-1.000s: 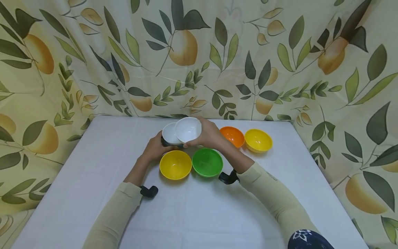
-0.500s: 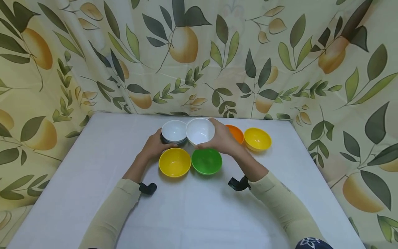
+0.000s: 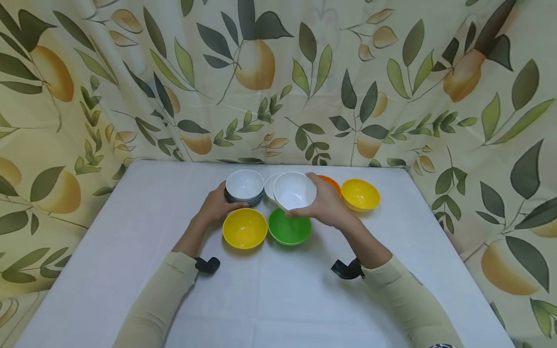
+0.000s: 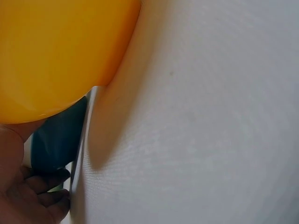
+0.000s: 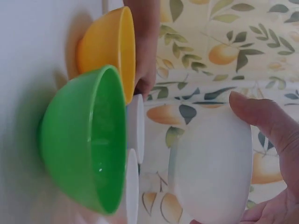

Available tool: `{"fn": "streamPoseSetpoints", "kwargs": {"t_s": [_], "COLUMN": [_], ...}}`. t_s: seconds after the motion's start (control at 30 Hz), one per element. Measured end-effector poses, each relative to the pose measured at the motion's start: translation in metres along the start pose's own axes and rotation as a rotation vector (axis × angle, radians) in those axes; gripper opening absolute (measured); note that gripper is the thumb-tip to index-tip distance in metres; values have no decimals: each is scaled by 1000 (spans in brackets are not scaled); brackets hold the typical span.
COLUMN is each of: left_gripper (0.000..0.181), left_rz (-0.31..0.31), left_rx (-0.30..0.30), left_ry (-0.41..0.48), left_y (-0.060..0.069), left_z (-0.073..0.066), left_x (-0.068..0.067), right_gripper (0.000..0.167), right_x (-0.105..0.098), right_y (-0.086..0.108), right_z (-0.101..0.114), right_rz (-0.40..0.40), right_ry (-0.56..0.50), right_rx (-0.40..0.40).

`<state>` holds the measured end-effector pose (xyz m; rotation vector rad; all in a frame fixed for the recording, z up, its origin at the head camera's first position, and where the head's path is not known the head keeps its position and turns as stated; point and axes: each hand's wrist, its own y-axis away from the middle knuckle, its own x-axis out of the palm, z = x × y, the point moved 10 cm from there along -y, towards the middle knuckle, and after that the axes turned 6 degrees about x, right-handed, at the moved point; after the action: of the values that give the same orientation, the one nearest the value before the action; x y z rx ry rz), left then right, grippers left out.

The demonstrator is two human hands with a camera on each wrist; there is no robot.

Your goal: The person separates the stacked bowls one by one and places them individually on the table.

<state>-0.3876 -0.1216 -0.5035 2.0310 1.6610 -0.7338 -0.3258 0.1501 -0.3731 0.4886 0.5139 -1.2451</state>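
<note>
My left hand (image 3: pixel 216 207) grips the side of a dark blue bowl (image 3: pixel 257 200), on which a white bowl (image 3: pixel 244 184) is stacked. In the left wrist view, the fingers curl at the wall of that dark blue bowl (image 4: pixel 58 135). Raised in my right hand (image 3: pixel 327 203) is another white bowl (image 3: pixel 296 191), pinched at its side and tilted in the head view. It partly covers a further white bowl (image 3: pixel 269 187) behind it. A yellow bowl (image 3: pixel 245 228) and a green bowl (image 3: pixel 289 228) stand side by side in front.
To the right, an orange bowl (image 3: pixel 331 184), partly hidden by my right hand, stands beside a second yellow bowl (image 3: pixel 360 195). All rest on a table with a white cloth (image 3: pixel 270 295). A fruit-patterned curtain (image 3: pixel 278 111) hangs behind the table's far edge.
My right hand has carried the white bowl rightward, away from the left stack. Another white bowl now shows between them. My left hand has stayed on the dark blue bowl.
</note>
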Motion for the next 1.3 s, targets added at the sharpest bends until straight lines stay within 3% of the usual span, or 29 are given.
{"fn": "streamPoseSetpoints", "kwargs": {"t_s": [0.67,0.83,1.3], "left_gripper": [111,112,113], "left_rz": [1,5,2], "left_rx": [-13,3,-13], "left_ry": [-11,-17,-15], "left_y": [2,0,1], "left_z": [1,-1,2], "left_x": [-1,-2,-1], "right_gripper": [106,112,105], "right_x": [-20,-27,-31], "right_y": [37,46,59], "right_z": [-37,-48,-72], "right_rz": [-47,-74,-106], "right_ry": [18,74,50], "right_rx": [92,143,168]}}
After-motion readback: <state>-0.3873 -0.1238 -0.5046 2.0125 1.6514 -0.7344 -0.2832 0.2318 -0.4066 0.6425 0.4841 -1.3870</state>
